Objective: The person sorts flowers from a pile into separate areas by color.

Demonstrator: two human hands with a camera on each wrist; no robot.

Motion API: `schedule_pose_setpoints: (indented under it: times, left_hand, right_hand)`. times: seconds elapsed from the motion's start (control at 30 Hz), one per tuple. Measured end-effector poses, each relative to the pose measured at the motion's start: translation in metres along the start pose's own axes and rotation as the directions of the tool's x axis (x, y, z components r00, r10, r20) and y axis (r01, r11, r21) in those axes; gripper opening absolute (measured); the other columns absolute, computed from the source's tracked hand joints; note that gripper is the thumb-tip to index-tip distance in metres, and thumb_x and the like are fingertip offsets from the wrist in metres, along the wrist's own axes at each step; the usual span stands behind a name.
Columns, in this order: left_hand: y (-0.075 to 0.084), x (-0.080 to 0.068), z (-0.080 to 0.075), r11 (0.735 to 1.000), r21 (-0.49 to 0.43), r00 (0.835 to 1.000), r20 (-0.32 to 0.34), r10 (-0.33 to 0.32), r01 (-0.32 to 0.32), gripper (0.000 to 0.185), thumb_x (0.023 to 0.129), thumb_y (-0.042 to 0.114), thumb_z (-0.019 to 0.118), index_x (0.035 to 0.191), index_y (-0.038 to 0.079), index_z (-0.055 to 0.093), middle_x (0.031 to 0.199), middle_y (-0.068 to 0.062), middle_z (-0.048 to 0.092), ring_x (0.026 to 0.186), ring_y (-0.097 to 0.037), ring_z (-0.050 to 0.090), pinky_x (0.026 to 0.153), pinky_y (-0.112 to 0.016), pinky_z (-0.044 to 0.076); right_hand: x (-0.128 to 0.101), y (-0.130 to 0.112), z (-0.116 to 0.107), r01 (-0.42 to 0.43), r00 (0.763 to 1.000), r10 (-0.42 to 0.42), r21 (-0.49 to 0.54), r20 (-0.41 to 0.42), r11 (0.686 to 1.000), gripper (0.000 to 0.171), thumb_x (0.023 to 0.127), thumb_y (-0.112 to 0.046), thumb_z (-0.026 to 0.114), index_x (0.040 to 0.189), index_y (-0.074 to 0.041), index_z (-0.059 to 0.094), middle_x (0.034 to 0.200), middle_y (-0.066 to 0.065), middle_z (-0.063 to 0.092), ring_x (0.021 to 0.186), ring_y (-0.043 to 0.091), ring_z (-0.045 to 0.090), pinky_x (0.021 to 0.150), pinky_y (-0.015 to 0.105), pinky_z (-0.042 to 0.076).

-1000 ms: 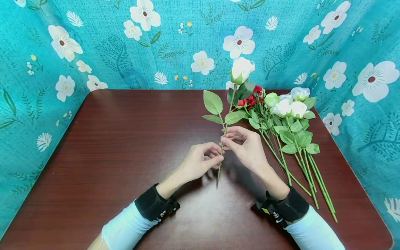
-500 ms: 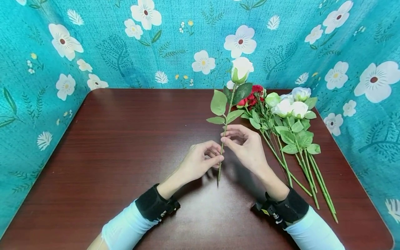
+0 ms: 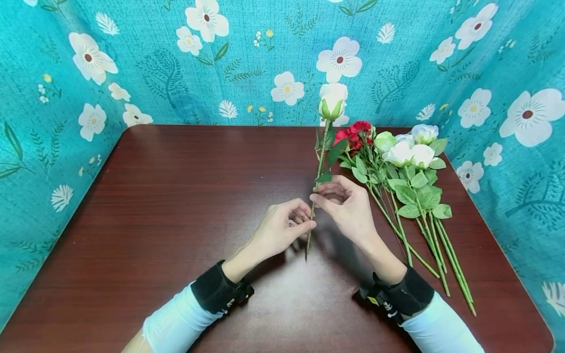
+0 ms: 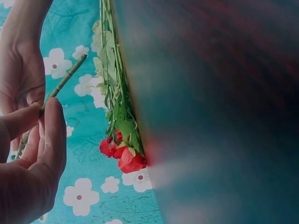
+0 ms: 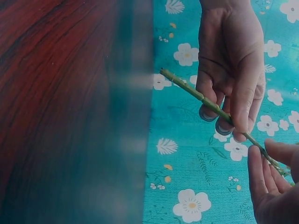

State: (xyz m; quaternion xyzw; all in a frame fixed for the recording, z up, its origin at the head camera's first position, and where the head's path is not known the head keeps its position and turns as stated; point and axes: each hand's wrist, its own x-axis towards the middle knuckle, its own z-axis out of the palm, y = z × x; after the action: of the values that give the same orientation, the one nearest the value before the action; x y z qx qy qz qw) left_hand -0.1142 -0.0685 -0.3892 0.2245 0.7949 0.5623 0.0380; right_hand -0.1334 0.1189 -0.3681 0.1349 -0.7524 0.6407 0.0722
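A white rose (image 3: 333, 100) on a long green stem (image 5: 187, 88) is held up in front of me, bloom at the top and cut end pointing down toward me. My left hand (image 3: 282, 225) pinches the lower stem between thumb and fingers. Just above it, my right hand (image 3: 346, 206) pinches the stem below the leaves (image 3: 336, 151). In the left wrist view the stem's cut end sticks out past the left fingers (image 4: 55, 135). The right wrist view has both hands on the stem, a short way apart.
On the right side of the brown table (image 3: 176, 196) lies a bunch of flowers: red blooms (image 3: 355, 136), white blooms (image 3: 410, 153) and several green stems (image 3: 450, 260). A teal floral cloth (image 3: 247, 63) hangs behind and at both sides.
The rose has turned about its stem between my fingers; its leaves swung from the left to the right side and the bloom shifted slightly left. Both hands stay nearly in place.
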Motion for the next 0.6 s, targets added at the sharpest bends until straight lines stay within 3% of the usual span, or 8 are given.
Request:
schedule_pose_setpoints:
  times: [0.27,0.6]
  left_hand:
    - [0.0012,-0.0013,-0.0007,0.999,0.055,1.0,-0.013,0.001,0.0,0.014,0.09,0.009,0.08,0.096,0.009,0.067,0.083,0.002,0.071,0.072,-0.008,0.068,0.065,-0.027,0.057]
    - [0.0023,-0.0011,-0.0003,0.999,0.035,0.996,-0.083,0.021,-0.018,0.016,0.089,0.007,0.081,0.098,0.007,0.068,0.087,0.0,0.07,0.077,-0.009,0.069,0.067,-0.029,0.057]
  right_hand:
    - [-0.0005,-0.0009,0.0014,-0.042,0.999,0.041,0.075,0.012,0.996,0.017,0.088,0.003,0.079,0.103,0.01,0.072,0.093,0.02,0.074,0.076,0.018,0.073,0.076,0.031,0.06]
    - [-0.0016,-0.0012,0.0028,-0.065,0.998,0.063,0.086,0.021,0.994,0.019,0.088,0.001,0.08,0.102,0.011,0.072,0.094,0.02,0.074,0.082,0.017,0.074,0.08,0.031,0.059]
